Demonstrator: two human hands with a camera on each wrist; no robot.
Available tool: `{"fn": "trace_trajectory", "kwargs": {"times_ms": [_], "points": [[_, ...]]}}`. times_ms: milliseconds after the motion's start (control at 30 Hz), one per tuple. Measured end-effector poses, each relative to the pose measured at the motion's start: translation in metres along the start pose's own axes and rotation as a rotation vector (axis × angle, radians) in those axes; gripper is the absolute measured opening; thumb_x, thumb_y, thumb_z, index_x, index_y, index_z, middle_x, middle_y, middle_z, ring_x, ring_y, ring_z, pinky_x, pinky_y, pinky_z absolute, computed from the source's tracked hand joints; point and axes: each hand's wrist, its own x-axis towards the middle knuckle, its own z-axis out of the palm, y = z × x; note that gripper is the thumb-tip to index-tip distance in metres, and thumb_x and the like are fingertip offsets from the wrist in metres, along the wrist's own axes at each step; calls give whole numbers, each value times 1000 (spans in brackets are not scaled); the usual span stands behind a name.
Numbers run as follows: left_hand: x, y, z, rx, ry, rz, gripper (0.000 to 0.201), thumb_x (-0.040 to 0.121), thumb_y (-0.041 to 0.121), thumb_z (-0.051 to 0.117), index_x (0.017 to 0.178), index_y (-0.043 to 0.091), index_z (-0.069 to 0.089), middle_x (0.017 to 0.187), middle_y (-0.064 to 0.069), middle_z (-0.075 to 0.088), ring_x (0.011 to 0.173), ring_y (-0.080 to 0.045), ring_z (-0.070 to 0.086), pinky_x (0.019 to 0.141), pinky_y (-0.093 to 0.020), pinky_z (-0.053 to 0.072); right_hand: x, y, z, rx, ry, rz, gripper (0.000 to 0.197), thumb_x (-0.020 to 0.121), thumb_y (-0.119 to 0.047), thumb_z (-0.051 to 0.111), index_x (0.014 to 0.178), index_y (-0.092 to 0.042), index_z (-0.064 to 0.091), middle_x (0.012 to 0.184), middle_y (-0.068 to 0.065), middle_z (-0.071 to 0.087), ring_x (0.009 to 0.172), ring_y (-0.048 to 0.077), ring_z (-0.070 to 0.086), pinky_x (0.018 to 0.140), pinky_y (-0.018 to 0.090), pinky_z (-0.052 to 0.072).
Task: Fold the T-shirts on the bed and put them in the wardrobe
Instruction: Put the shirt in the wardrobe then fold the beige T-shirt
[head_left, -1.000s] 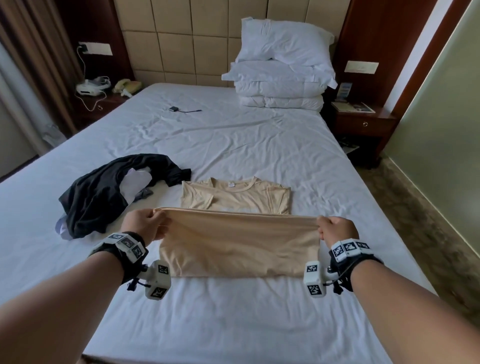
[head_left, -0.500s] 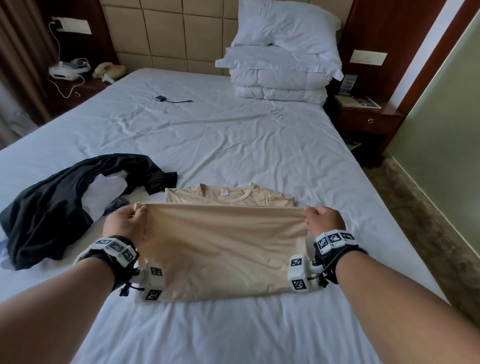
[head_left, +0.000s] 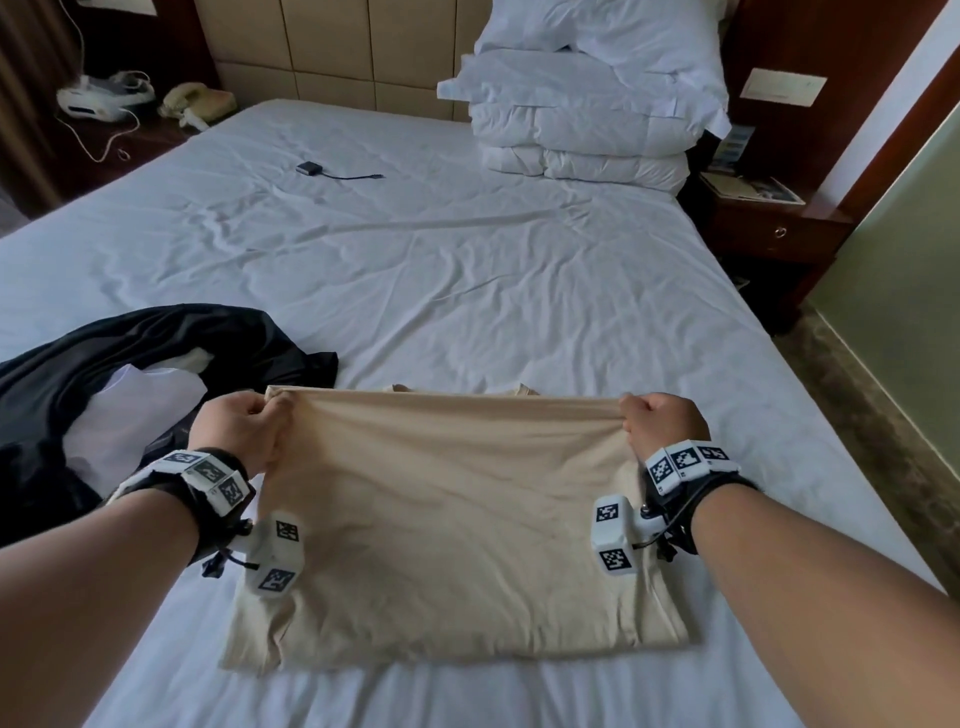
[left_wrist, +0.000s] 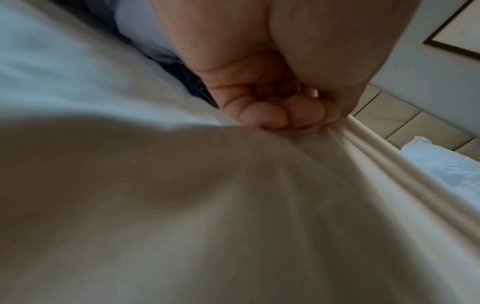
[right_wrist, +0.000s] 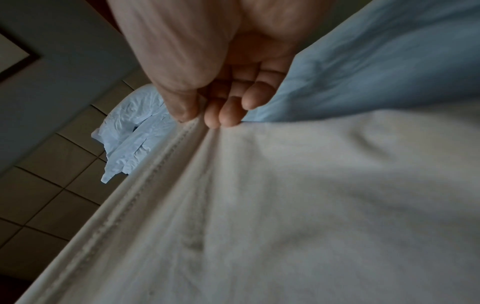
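A beige T-shirt (head_left: 457, 525) lies on the white bed (head_left: 467, 291) in front of me. Its bottom hem is lifted and carried over the upper part, so only a sliver of the collar (head_left: 400, 388) shows. My left hand (head_left: 260, 421) pinches the hem's left corner, and in the left wrist view the left hand (left_wrist: 298, 121) bunches the beige T-shirt (left_wrist: 182, 205). At the hem's right corner my right hand (head_left: 636, 415) grips it; the right wrist view shows the right hand (right_wrist: 205, 121) pinching the stitched hem (right_wrist: 145, 185). A black garment (head_left: 104, 374) with white cloth inside lies crumpled to the left.
Stacked white pillows (head_left: 592, 104) sit at the headboard on the right. A small black device with a cable (head_left: 311, 169) lies on the sheet farther up. Nightstands stand on both sides, the left one with a phone (head_left: 197, 101). Floor runs along the bed's right edge (head_left: 857, 447).
Both hands have carried the hem away from me over the shirt's chest, which is now almost fully covered. The view has shifted closer and to the right.
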Motion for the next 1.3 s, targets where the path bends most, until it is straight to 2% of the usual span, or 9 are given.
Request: {"fn": "trace_trajectory", "kwargs": {"times_ms": [233,367,500,600,733,833,933,1100,1300], "points": [[35,-17,19,4,7,-25,48,96,42,60,67,4,62,53,-5,57,43,-21,48,49,-25,46,35,5,26,16,-62,23,43,93,-42,53,71,-7,66,59,7,68,67,34,70,65,39,57],[59,-18,31,-7,16,9,51,97,47,59,68,5,60,52,-5,52,41,-19,43,44,-22,41,64,12,32,7,-70,9,44,92,-40,55,66,-4,53,58,13,51,58,30,47,55,32,39],[71,-29,40,58,-8,-60,51,94,50,62,66,7,61,52,-4,52,43,-20,43,48,-22,42,86,20,47,24,-152,63,40,92,-43,57,83,-6,72,82,17,73,65,29,62,64,35,51],[76,-32,42,87,-32,-102,54,89,55,66,61,9,59,49,-7,51,43,-21,44,52,-25,44,94,29,58,14,-190,71,44,93,-47,59,77,-7,67,66,11,62,62,25,56,60,31,44],[74,-30,44,143,-46,-115,54,87,55,69,68,5,63,55,-11,55,46,-22,46,52,-24,45,101,36,61,-5,-202,59,55,90,-52,62,99,3,68,78,20,69,73,34,67,71,37,53],[74,-27,43,170,-62,-114,55,84,59,70,70,6,65,56,-9,56,47,-23,47,51,-23,46,104,33,57,-19,-249,74,52,88,-53,65,82,-2,67,66,9,58,63,24,58,64,33,45],[68,-22,39,158,-93,-126,54,84,59,71,75,6,66,59,-8,58,49,-22,48,44,-21,46,96,26,51,-43,-261,85,44,86,-56,67,80,-12,66,75,2,69,69,23,65,71,32,49],[51,-18,21,-96,-204,-243,49,77,61,71,84,12,65,62,-3,58,44,-12,54,41,-19,48,75,15,39,-35,-308,152,66,77,-81,56,95,-19,66,86,4,70,79,25,68,72,35,53],[24,2,12,-8,-203,-186,30,92,42,70,95,12,72,64,-3,62,53,-17,56,51,-22,52,48,23,23,116,-351,212,74,77,-68,72,130,-17,60,106,1,68,95,23,66,91,39,53]]}}
